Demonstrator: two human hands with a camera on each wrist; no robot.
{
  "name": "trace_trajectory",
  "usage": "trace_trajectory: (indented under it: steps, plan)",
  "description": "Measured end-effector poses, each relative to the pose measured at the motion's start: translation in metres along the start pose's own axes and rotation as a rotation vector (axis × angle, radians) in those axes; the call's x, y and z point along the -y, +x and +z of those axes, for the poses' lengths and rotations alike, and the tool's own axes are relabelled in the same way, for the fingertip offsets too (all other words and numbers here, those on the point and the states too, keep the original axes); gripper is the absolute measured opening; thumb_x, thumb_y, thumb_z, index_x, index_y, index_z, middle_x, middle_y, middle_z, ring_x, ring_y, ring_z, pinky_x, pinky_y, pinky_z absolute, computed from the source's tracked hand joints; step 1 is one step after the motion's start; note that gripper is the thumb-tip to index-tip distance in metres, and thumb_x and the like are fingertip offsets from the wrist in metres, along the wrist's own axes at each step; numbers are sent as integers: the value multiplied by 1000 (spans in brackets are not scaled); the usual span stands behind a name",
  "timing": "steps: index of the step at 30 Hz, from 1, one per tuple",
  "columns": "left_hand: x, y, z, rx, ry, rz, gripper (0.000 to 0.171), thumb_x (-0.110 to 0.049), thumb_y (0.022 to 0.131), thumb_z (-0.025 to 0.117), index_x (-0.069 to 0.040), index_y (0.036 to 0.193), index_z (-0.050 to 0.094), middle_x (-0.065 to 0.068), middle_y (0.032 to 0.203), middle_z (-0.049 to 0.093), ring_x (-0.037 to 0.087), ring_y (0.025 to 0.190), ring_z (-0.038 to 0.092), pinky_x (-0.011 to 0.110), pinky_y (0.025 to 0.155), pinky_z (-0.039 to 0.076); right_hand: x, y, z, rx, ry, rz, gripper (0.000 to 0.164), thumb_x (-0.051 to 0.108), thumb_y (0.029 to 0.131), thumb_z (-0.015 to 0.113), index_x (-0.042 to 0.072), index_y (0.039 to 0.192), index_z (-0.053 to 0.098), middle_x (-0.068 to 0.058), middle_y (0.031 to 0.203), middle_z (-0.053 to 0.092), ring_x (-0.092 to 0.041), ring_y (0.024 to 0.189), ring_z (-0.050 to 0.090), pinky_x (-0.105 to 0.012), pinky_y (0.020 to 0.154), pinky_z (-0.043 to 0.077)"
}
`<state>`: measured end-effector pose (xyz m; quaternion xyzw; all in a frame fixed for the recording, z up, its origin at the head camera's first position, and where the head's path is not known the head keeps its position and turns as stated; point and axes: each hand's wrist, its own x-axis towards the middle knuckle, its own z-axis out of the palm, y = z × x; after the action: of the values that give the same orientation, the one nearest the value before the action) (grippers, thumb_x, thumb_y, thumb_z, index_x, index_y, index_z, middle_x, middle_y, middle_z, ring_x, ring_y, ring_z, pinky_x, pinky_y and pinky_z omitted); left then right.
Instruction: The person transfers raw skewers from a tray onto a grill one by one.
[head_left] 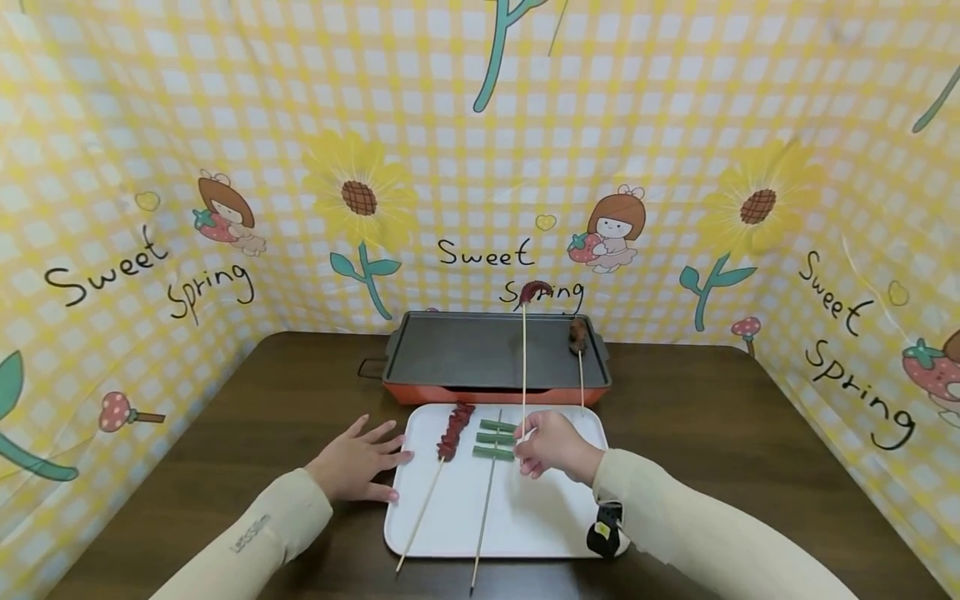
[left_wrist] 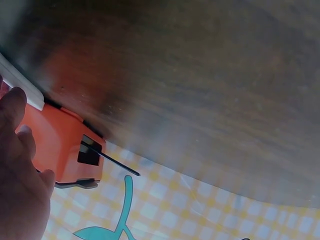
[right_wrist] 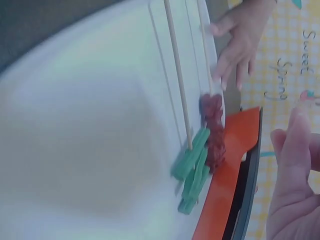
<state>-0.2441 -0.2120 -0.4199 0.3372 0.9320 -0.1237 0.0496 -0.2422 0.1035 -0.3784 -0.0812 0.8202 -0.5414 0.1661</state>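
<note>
My right hand [head_left: 558, 446] pinches the lower stick of a skewer [head_left: 524, 358] above the white tray [head_left: 555, 533]. The stick stands nearly upright, and a dark red piece [head_left: 535, 292] tops it, overlapping the cloth behind. On the tray lie a red meat skewer [head_left: 453, 433] and a skewer of green vegetable pieces [head_left: 495, 452], their sticks reaching past the front edge. Fingers spread, my left hand [head_left: 356, 462] rests at the tray's left edge. In the right wrist view, the green pieces [right_wrist: 192, 172] lie beside the red meat [right_wrist: 215, 135].
Behind the tray stands an orange griddle [head_left: 465, 350] with a dark plate. A browned skewer [head_left: 577, 336] lies at its right end, stick toward the tray. A wire handle [head_left: 370, 367] juts left. Patterned cloth [head_left: 465, 167] surrounds the brown table [head_left: 690, 417].
</note>
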Motion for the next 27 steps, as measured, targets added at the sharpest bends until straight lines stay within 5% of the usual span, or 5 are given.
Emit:
trace_trajectory:
  steps: [18,27]
  plan:
    - [-5,4,-4,-1,18,13,67,-64,86,50,-22,138,55,4,143,49,30,139,32,58,108,21,10,24,-9,7,46,84,16,-9,87,61,-13,102,58,-15,68,63,-9,48,55,-23,49,51]
    - [-2,0,-1,11,16,-8,66,-63,86,52,-23,138,54,3,143,49,30,139,31,58,109,20,3,31,-2,6,51,60,16,-9,87,60,-15,102,58,-22,76,66,-10,48,56,-25,50,52]
